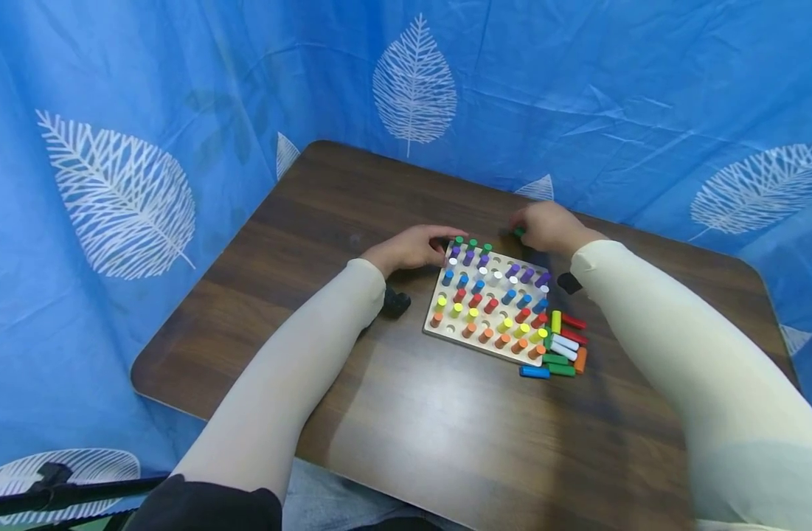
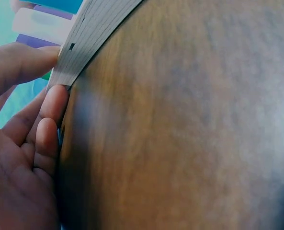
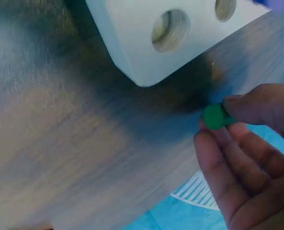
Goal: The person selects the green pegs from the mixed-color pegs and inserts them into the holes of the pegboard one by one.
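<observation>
A pale wooden pegboard (image 2: 91, 45) lies on the table, with rows of green, purple, white, blue, red, yellow and orange pegs standing in it. At its far left corner, my left hand (image 1: 412, 247) grips the board's edge, the thumb on the rim and other fingers against the side. Beyond the far right corner, my right hand (image 1: 553, 227) pinches a green peg (image 3: 214, 117) between thumb and fingers, apart from the board. A bare hole (image 3: 170, 30) shows at the corner nearest that hand in the right wrist view.
Loose pegs lie along the board's right side, among them a yellow peg (image 1: 555, 321), an orange peg (image 1: 581, 361) and a blue peg (image 1: 535, 372). The brown table (image 1: 246, 295) extends around the board. A blue leaf-patterned curtain (image 1: 545, 81) hangs behind it.
</observation>
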Demonstrator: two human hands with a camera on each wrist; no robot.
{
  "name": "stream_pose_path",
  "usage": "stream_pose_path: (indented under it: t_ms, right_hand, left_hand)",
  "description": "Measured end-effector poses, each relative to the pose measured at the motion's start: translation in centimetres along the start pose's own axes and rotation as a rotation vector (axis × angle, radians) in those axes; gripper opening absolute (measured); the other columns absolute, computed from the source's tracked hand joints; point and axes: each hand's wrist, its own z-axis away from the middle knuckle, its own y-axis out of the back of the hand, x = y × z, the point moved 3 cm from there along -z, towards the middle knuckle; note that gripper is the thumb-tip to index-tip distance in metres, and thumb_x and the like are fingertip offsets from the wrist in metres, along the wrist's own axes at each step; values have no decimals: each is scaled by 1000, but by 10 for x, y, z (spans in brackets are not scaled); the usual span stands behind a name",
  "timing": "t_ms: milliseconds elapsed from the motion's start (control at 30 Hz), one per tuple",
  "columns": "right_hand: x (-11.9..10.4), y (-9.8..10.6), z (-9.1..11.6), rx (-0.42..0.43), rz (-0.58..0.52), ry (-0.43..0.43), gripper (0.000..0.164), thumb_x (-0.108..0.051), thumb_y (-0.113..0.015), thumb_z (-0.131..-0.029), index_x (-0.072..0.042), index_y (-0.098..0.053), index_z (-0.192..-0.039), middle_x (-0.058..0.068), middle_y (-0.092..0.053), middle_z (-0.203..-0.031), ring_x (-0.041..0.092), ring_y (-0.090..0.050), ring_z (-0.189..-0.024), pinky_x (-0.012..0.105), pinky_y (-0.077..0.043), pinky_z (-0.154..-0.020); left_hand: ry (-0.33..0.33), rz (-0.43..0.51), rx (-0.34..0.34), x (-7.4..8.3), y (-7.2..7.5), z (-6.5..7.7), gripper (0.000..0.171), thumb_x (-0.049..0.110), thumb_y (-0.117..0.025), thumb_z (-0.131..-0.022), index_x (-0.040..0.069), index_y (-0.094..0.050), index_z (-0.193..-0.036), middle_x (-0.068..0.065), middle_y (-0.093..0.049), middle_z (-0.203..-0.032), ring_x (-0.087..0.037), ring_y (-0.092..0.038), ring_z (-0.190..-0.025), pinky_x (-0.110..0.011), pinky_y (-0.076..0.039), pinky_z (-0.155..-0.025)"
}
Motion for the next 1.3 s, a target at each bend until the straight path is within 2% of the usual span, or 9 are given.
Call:
stream_pose_path:
  t_ms: [300,600,733,900,1133,1300]
  right_hand:
    - [3,4,12,31,-119,-62,34,-6,-60,-87,-9,-66,-119,14,-67,-111,30,-58,-99,49,-49,-87]
    - [-2,12,28,80,-191,-57,37,-10,-60,-90,-10,-60,-126,16,-65,-118,32,-61,-108,49,-49,-89]
    - [-12,15,35,84,-259,-54,36,-13,-64,-90,-10,-59,-125,14,-63,-118,32,-61,-109,50,-49,-89]
    - [-24,15,41,86,-290,-37,34,-14,-68,-88,-9,-59,-121,13,-64,-116,30,-62,-107,50,-49,-88]
    - [-29,11,43,106,-347,-83,33,-14,-70,-88,-12,-58,-119,10,-63,-113,28,-61,-106,49,-49,-89]
    - [-33,10,43,120,-363,-80,30,-13,-69,-88,-12,-58,-116,9,-63,-109,27,-61,-103,47,-48,-88]
  left_hand:
    - [15,5,-5,1,1,2,58,27,-70,-90,49,-46,-139,5,-53,-129,-18,-51,-109,-40,-43,-101]
    - [3,21,-11,0,0,2,59,24,-69,-91,50,-46,-138,5,-50,-139,-16,-52,-111,-40,-43,-102]
    - [2,25,-9,1,1,1,59,24,-69,-90,51,-46,-138,5,-51,-138,-16,-52,-111,-39,-43,-102]
    - [5,26,-1,0,0,0,58,24,-70,-90,50,-47,-138,5,-52,-136,-16,-52,-110,-38,-44,-101]
    - [4,21,-3,0,1,1,58,25,-70,-90,50,-48,-138,5,-48,-143,-16,-51,-116,-41,-41,-105]
    - [14,31,-10,2,2,2,58,26,-71,-89,51,-48,-136,5,-48,-143,-17,-50,-115,-41,-41,-105]
